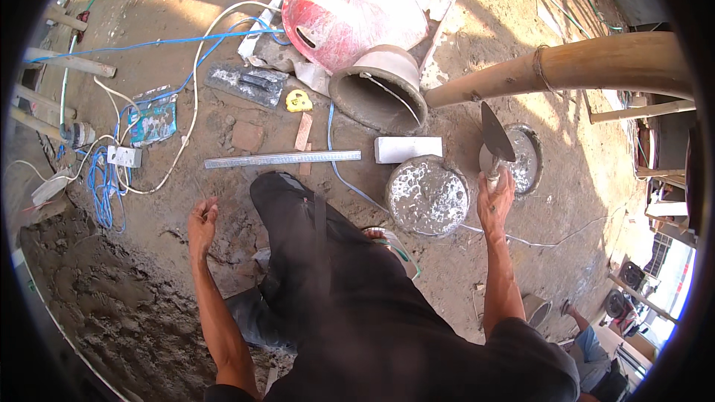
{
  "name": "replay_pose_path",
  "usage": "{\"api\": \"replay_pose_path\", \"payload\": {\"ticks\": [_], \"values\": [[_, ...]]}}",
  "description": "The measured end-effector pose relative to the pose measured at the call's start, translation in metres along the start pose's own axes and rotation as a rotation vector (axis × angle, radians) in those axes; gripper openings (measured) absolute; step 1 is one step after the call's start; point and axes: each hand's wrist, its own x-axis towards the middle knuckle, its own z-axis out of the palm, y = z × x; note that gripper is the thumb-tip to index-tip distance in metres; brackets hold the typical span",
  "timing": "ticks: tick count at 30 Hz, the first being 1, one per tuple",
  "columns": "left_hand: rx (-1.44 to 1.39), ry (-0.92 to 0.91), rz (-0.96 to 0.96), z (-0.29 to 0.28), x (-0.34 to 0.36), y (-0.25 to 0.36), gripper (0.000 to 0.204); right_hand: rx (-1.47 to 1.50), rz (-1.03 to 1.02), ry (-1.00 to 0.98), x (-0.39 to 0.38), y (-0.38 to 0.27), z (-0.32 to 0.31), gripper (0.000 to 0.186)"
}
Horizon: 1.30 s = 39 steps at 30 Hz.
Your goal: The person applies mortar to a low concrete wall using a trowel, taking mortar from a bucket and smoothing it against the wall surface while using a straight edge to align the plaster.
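Note:
My right hand [493, 197] grips a pointed trowel [495, 134] by its handle, blade upward, over a shallow round pan [525, 160] with grey residue. Beside it sits a mortar-crusted round lid or tray [426, 197] and a white block [407, 149]. My left hand [203, 219] is at the left of my bent leg, fingers curled together above the dirt; whether anything small is in them is unclear. A long metal ruler [283, 158] lies ahead, with brick pieces [246, 135], a yellow tape measure [298, 101] and a flat plastering trowel [244, 85].
A tipped bucket [378, 89] and red basin [350, 7] lie ahead, beside a thick bamboo pole [581, 67]. Cables and a white socket strip [124, 156] are at left, near bamboo poles and wet mud [74, 283]. Another person's leg [588, 350] shows at lower right.

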Motion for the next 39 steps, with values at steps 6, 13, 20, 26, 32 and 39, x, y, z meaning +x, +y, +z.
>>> {"api": "replay_pose_path", "payload": {"ticks": [6, 13, 20, 26, 32, 39], "values": [[0.142, 0.337, -0.186, -0.052, -0.124, -0.045, 0.034, 0.824, 0.705, -0.468, -0.064, 0.024, -0.035, 0.045], [0.187, 0.448, -0.399, -0.056, -0.199, -0.062, 0.032, 1.530, 0.913, -0.598, -0.088, 0.003, -0.042, 0.030], [0.047, 0.598, -0.370, -0.055, -0.216, -0.128, 0.032, 1.451, 1.007, -0.633, -0.046, -0.034, -0.068, 0.033], [-0.020, 0.680, -0.284, -0.052, -0.215, -0.177, 0.029, 1.188, 1.041, -0.490, -0.020, -0.081, -0.070, 0.034], [0.050, 0.631, -0.375, -0.054, -0.196, -0.206, 0.032, 1.025, 0.896, -0.448, -0.010, -0.116, -0.094, 0.038], [-0.047, 0.679, -0.302, -0.048, -0.196, -0.198, 0.025, 1.144, 0.634, -0.541, 0.038, -0.188, -0.178, 0.032]]}}
